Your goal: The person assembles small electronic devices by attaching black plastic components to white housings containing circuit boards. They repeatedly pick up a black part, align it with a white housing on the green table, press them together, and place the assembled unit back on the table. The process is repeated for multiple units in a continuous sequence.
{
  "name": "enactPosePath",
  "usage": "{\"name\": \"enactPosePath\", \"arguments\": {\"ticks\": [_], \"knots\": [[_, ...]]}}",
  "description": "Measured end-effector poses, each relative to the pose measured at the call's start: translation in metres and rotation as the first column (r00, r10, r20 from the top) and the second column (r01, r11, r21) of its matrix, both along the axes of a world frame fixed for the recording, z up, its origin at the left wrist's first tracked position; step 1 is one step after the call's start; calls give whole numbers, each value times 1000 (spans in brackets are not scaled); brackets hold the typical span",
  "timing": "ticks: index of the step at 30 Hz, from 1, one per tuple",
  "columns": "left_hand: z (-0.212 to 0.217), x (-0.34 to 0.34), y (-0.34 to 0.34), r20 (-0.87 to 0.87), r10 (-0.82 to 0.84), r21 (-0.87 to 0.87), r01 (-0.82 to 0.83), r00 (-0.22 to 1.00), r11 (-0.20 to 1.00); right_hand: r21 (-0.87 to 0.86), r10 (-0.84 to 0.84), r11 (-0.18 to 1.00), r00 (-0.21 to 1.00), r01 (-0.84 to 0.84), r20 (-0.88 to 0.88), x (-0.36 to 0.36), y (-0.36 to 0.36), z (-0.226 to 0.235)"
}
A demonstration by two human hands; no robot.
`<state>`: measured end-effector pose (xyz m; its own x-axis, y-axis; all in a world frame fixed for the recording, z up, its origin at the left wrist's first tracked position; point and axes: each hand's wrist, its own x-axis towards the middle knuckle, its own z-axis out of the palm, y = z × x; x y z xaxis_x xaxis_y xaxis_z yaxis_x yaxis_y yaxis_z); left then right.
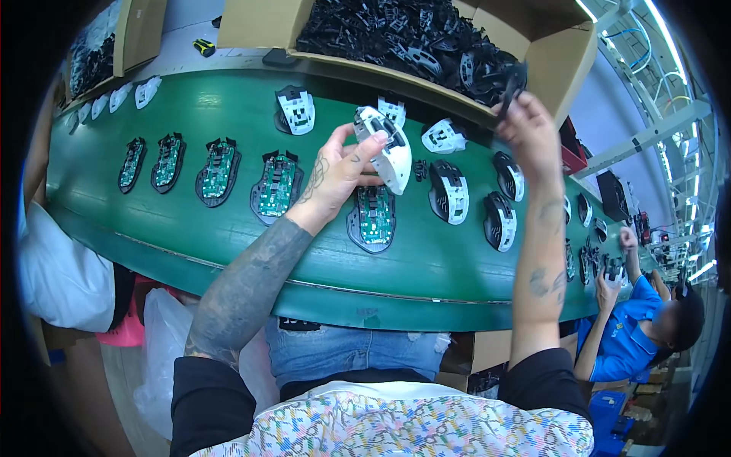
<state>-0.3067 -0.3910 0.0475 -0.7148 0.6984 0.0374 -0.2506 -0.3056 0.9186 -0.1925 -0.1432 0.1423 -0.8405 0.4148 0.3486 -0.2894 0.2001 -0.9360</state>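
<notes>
My left hand [343,171] grips a white computer mouse shell [396,165] with black parts on its upper end, raised over the green belt. Below it lies a black mouse base with a green circuit board [375,221], partly covered by the shell. Up at the right, my right hand [531,137] pinches a dark plastic part [512,82] beside the carton's front corner; the part is blurred. That cardboard carton [548,68] holds a heap of small black plastic parts [396,38].
Several more bases with circuit boards [276,189] line the green belt [205,251] at left. Black-and-white mouse shells [449,192] lie at right, and white ones [444,137] along the far side. A yellow-black cutter [204,47] lies beyond. A co-worker in blue [628,327] works at right.
</notes>
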Motion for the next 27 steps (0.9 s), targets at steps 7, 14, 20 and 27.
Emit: {"name": "enactPosePath", "arguments": {"ticks": [7,14,20,27], "knots": [[2,10,-1,-104,-80,-63,74,991,995,-566,318,790,947,-236,49,22,-91,-80],[1,9,-2,-192,-59,-81,44,980,996,-742,405,615,914,-267,7,22,-94,-83],[-1,9,-4,-249,-7,-95,-17,969,995,-672,405,676,914,-303,-4,21,-89,-91],[-4,7,-9,-320,-45,-171,-11,946,985,-454,200,880,976,-142,82,15,-103,-95]]}}
